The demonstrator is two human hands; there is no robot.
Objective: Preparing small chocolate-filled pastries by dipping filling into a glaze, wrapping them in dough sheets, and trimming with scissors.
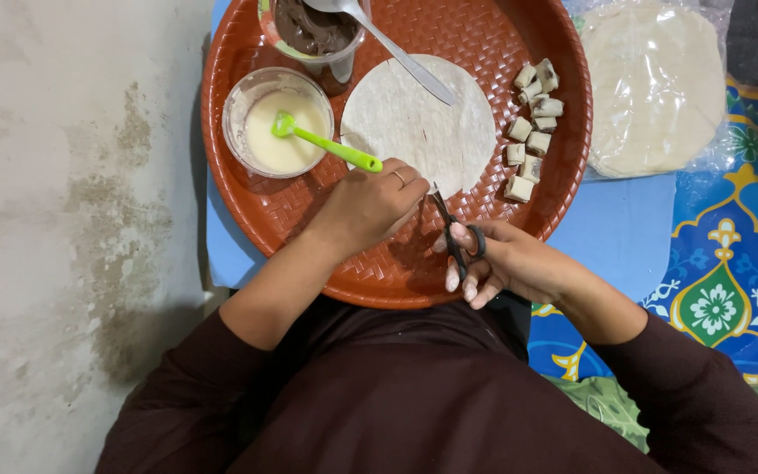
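A round white flatbread (418, 123) lies in the middle of a red woven tray (493, 35). My left hand (370, 206), a ring on one finger, rests on the flatbread's near edge and pins it down. My right hand (502, 263) grips black scissors (451, 230) by the handles, with the blades pointing at that near edge, right beside my left fingers. Whether the blades are cutting into the flatbread I cannot tell.
On the tray stand a clear bowl of pale batter (279, 123) with a green brush (326, 145), a cup of dark brown paste (313, 28) with a metal spoon (396, 53), and several small filled rolls (532, 118). A bag of flatbreads (655, 83) lies right, on patterned cloth (730, 281).
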